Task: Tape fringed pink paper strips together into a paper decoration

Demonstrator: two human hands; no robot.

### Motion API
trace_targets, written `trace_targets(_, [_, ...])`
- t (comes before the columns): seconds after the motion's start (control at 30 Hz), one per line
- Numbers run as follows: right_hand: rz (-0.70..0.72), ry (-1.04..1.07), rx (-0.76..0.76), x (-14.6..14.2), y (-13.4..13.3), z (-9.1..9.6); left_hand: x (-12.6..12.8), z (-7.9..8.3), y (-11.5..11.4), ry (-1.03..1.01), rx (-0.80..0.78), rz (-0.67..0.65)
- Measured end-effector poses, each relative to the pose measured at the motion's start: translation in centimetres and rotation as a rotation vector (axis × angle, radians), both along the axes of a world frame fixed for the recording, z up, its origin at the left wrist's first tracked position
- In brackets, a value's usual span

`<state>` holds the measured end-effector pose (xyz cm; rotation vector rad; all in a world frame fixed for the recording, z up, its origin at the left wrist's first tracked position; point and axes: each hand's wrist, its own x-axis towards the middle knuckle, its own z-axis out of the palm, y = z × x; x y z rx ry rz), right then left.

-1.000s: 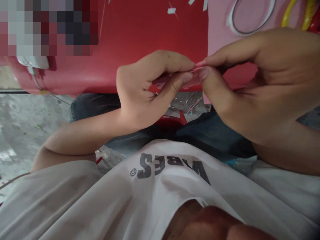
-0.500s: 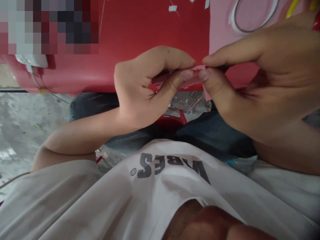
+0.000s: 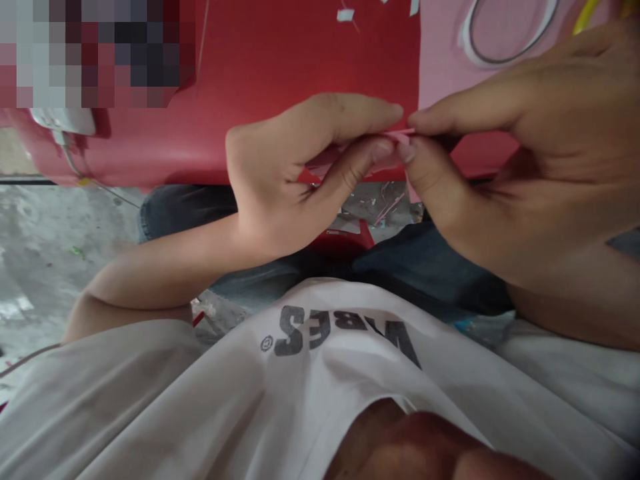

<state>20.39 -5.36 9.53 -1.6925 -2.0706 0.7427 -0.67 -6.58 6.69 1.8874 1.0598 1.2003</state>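
A small folded pink strip, which looks like paper (image 3: 404, 136), is between my hands just above the near edge of the red table. My left hand (image 3: 290, 167) is closed, its thumb against the strip's left part and its index finger slightly raised above it. More pink material shows inside the curl of the left fingers. From the other side, my right hand (image 3: 530, 167) pinches the strip's right end between thumb and index finger. A pink tail hangs below the right thumb. The other fingers of both hands are mostly hidden.
On the red table (image 3: 300, 53) lies a pink sheet (image 3: 440, 80) bearing a white ring-shaped band (image 3: 495, 63) and a yellow object (image 3: 586, 16). White scraps (image 3: 345, 15) are farther back. A white adapter (image 3: 70, 121) with a cable sits left. Litter covers the floor.
My left thumb and index finger have shifted slightly right toward the right fingertips, and the left index tip has lifted. The pink strip's fold looks different between the fingers.
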Motion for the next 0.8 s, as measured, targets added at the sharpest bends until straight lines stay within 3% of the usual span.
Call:
trace_targets(0.03, [0.061,-0.073,-0.021,0.0,0.1,0.0,0.0,0.2,0.0,0.144,-0.118,-0.051])
trace_targets(0.1, [0.137,-0.199,-0.044,-0.1,0.1,0.1,-0.1,0.7,0.1,0.259,-0.189,-0.055])
trace_targets(0.2, [0.124,-0.248,-0.035,-0.1,0.1,0.2,-0.2,1.3,0.2,0.319,-0.260,-0.045])
trace_targets(0.4, [0.133,-0.286,-0.046,-0.1,-0.3,0.5,-0.4,0.9,0.3,0.324,-0.157,-0.043])
trace_targets(0.7, [0.199,-0.390,-0.064,-0.2,-0.1,1.3,0.7,0.0,0.5,-0.073,-0.139,-0.121])
trace_targets(0.8, [0.187,-0.286,-0.037,-0.2,-0.4,0.8,1.0,-0.3,0.7,-0.188,-0.169,-0.176])
